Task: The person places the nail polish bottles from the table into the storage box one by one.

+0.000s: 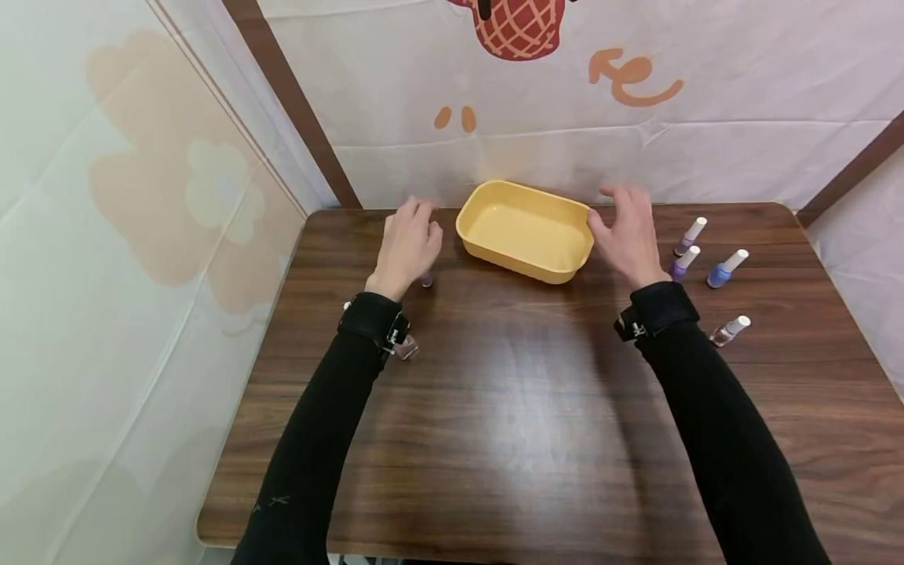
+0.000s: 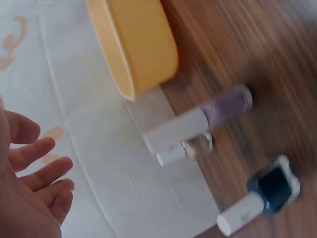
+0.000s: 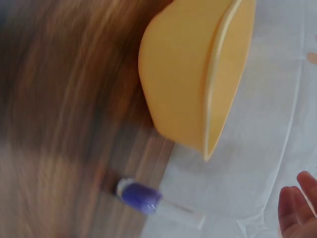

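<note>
Evidently the step in hand is placing both hands about the pale-yellow, round-cornered rectangular tray (image 1: pixel 526 231), smooth, probably plastic, at the far edge of the brown wood-grain tabletop (image 1: pixel 494 439). Left hand (image 1: pixel 408 247): fingers loosely bent, holding nothing. Right hand (image 1: pixel 631 235): thumb spread wide beside the rim, nothing held; contact unclear. Lifting would call for fingers on both walls. Glossy white-capped bottles (image 1: pixel 719 275) flank it.

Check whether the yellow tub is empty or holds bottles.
Empty: the head view looks down into the yellow tub, and its inside shows bare.
</note>
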{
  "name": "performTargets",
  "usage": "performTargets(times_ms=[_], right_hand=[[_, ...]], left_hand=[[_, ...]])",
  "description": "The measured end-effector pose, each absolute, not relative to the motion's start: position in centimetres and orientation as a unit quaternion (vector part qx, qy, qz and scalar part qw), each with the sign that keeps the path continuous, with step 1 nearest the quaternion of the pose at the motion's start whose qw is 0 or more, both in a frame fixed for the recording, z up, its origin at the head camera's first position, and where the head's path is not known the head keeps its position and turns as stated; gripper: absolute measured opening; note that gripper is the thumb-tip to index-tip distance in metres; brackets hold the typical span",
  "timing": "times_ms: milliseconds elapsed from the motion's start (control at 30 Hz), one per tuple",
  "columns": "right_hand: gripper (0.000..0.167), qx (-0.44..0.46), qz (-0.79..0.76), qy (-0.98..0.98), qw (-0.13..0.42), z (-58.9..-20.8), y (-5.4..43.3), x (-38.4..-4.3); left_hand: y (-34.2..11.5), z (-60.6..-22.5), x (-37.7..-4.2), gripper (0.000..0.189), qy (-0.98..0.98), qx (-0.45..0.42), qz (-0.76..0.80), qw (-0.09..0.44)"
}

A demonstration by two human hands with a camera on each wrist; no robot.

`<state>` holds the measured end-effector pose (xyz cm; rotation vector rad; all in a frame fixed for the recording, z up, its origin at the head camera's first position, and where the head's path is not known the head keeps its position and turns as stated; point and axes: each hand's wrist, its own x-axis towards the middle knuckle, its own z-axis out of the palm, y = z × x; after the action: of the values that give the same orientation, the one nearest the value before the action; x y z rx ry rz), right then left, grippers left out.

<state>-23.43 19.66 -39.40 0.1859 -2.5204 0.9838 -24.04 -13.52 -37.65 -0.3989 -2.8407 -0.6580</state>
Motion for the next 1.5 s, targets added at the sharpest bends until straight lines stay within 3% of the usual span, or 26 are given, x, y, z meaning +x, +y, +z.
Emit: performTargets(times_ms=[200,400,667,967,1300,1500], right_hand=[[0.033,-0.071,0.458,-0.860,0.213,-40.8,18.3,-22.2],[0.037,-0.182,0.507,-0.831,0.139,-43.4,16.9,-20.8],[0.055,-0.263,0.554,-0.789,0.029,-44.9,16.3,-20.5],[0.062,-0.261,0.608,-0.748,-0.047,-46.0,16.7,-21.5],[0.067,-0.216,0.597,-0.771,-0.045,-46.7,16.3,-20.5],[0.057,-0.195,0.579,-0.791,-0.044,-46.5,16.0,-19.4]], left_hand=[[-12.9,-37.8,-22.6,0.033,-0.945,-0.119,-0.269,0.140],[-11.5,-38.8,-20.3,0.032,-0.919,-0.090,-0.362,0.129],[-9.0,-41.5,-16.4,0.030,-0.872,-0.024,-0.479,0.097],[-7.0,-45.5,-13.6,0.032,-0.751,0.091,-0.652,-0.043],[-6.3,-47.1,-13.1,0.038,-0.652,0.145,-0.735,-0.113],[-6.4,-47.2,-13.4,0.038,-0.641,0.152,-0.745,-0.102]])
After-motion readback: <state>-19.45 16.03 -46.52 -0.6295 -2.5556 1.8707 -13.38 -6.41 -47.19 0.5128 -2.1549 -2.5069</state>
